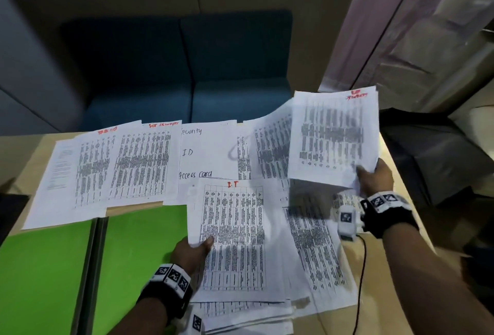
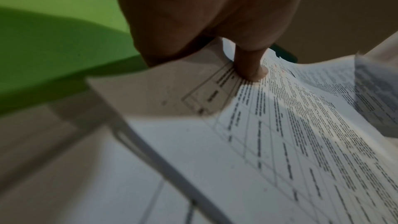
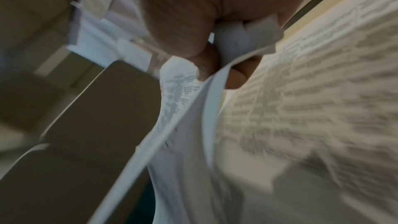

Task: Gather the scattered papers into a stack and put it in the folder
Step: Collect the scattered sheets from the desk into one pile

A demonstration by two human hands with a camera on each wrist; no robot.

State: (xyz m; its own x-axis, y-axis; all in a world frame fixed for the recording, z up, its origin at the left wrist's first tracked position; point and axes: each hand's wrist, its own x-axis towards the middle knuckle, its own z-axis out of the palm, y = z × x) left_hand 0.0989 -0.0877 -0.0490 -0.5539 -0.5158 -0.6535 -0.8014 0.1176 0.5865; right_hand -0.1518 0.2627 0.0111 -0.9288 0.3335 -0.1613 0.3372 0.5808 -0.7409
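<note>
Printed sheets lie scattered across the wooden table (image 1: 26, 163). An open green folder (image 1: 48, 268) lies at the front left. My left hand (image 1: 195, 249) pinches the left edge of a sheet headed "I.T" (image 1: 232, 235), thumb (image 2: 252, 67) on top and fingers hidden under the paper. That sheet (image 2: 280, 142) is lifted slightly off the sheets beneath. My right hand (image 1: 374, 177) grips the lower right corner of a small bundle of sheets (image 1: 334, 134) held up above the table's right side; the bundle (image 3: 301, 108) bends in the grip.
More sheets (image 1: 120, 163) lie in a row along the table's far edge, one handwritten (image 1: 208, 153). A blue sofa (image 1: 187, 67) stands behind the table. A dark case (image 1: 433, 158) sits to the right. A black cable (image 1: 361, 281) runs by my right wrist.
</note>
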